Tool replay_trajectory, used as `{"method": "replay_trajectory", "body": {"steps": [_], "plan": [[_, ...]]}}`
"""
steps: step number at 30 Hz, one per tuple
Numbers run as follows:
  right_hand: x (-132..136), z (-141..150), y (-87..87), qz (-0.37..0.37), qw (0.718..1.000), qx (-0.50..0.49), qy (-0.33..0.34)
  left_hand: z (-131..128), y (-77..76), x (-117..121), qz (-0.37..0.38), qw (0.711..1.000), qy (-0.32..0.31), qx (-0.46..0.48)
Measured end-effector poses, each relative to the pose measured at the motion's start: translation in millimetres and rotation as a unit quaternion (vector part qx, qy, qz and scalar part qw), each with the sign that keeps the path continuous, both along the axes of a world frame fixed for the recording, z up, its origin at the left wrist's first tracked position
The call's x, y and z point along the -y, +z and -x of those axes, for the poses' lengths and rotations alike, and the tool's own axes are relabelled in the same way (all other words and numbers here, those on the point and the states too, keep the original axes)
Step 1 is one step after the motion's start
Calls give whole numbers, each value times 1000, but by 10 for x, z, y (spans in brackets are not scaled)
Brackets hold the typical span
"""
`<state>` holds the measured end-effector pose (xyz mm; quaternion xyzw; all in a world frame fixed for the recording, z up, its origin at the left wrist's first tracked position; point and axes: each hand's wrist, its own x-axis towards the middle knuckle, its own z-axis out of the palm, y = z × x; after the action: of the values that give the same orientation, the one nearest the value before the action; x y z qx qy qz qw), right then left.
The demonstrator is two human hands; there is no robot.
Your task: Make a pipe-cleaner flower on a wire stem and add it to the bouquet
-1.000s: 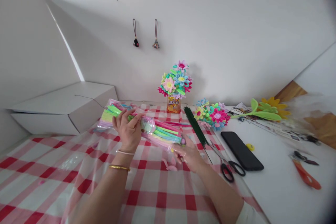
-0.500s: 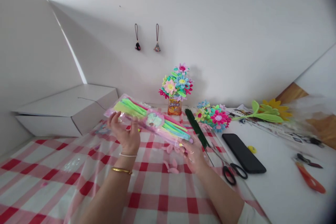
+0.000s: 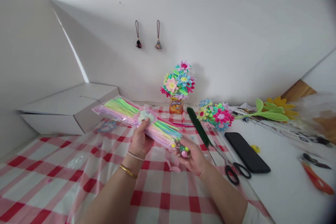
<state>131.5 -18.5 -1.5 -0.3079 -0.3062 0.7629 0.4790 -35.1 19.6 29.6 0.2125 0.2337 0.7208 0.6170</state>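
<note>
A long clear packet of pastel pipe cleaners [image 3: 123,110] is held above the red-and-white checked cloth [image 3: 39,178]. My left hand [image 3: 140,140] grips it from below at the middle, near a round sticker. My right hand [image 3: 193,155] pinches the packet's near end, fingers closed around it. A small pink pipe-cleaner piece [image 3: 173,167] lies on the cloth between my wrists.
A can of finished pipe-cleaner flowers [image 3: 178,85] stands by the wall, more flowers [image 3: 216,113] beside it. A bundle of green wire [image 3: 199,129], scissors [image 3: 233,171], a black phone [image 3: 246,152] and orange pliers [image 3: 316,178] lie right. A white box [image 3: 68,106] sits left.
My left hand has slid along the packet from its far end to its middle. The packet has swung slightly left and lower. My right hand stays on the near end.
</note>
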Motion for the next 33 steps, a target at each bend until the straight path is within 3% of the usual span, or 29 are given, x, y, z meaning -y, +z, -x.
{"method": "replay_trajectory", "body": {"steps": [5,12,16,21,27,33], "plan": [[1,31,-14,-33,995,80,-52,-46,4,-6,41,999,-8,-14],[10,32,-18,-80,993,64,-59,33,-52,-94,102,995,-5,16],[35,31,12,-64,994,84,-27,-1,-74,-84,80,997,-12,2],[55,37,39,-88,983,154,-37,-18,-51,-48,52,998,-25,-17],[62,17,21,-101,985,142,7,-4,-41,-52,54,998,-15,-10],[31,54,-8,-112,972,196,-68,-28,-15,-27,28,1000,-4,-9]]}}
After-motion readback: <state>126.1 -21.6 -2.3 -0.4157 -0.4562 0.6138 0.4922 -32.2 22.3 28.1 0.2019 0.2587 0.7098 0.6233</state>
